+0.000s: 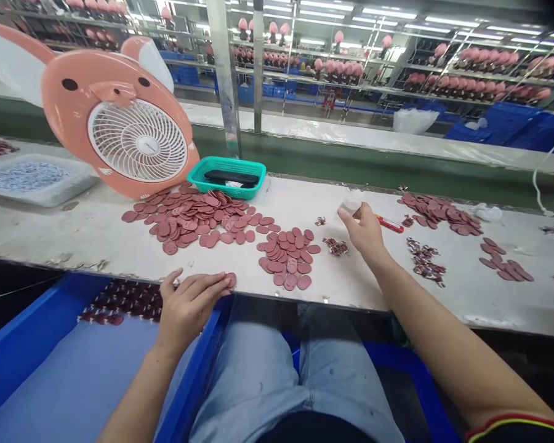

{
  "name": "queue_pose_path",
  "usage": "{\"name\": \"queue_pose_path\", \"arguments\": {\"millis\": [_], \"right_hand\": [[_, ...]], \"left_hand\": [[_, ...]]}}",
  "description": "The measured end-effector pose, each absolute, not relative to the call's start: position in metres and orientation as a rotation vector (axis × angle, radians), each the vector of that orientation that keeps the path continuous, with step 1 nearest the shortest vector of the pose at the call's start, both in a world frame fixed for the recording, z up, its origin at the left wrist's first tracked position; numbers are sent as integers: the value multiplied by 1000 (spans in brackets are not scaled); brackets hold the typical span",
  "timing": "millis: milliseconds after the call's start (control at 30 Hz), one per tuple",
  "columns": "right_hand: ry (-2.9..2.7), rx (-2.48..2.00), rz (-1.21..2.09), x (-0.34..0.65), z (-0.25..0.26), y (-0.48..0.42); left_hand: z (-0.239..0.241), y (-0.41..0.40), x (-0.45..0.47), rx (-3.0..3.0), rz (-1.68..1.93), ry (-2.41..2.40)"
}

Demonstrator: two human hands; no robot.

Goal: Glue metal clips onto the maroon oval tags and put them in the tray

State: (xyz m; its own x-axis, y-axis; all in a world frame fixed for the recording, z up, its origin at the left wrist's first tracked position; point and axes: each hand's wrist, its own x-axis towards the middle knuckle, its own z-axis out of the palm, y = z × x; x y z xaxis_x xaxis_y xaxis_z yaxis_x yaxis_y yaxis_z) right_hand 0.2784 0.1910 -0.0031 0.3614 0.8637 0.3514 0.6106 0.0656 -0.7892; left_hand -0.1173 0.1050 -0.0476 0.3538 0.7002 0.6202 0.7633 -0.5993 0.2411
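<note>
My left hand [189,307] lies at the front edge of the bench, fingers stretched out and thumb apart. Its fingertips touch a single flat reddish-brown oval disc [231,280]. Farther right, my right hand [365,231] is closed in a pinch on a whitish translucent piece [352,200], too blurred to identify. Beside that hand are a red pen-like stick [388,223] and a small heap of dark, shiny-tipped parts [336,247]. Between my hands lies a pile of similar discs [289,255], some with small holes. A larger disc heap [189,218] spreads behind my left hand.
A pig-shaped fan [120,117] and a green basket [226,162] stand at the back. Left is a pale tray [41,195]. Below sits a blue bin [23,326] with rows of dark pieces. More discs [443,212] and metal parts [427,261] lie right.
</note>
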Motion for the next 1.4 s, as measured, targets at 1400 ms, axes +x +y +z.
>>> {"name": "queue_pose_path", "arguments": {"millis": [1400], "right_hand": [[-1238,-1195,1137,217,1,-4]], "left_hand": [[-16,11,9,-1080,-3526,-2736]]}}
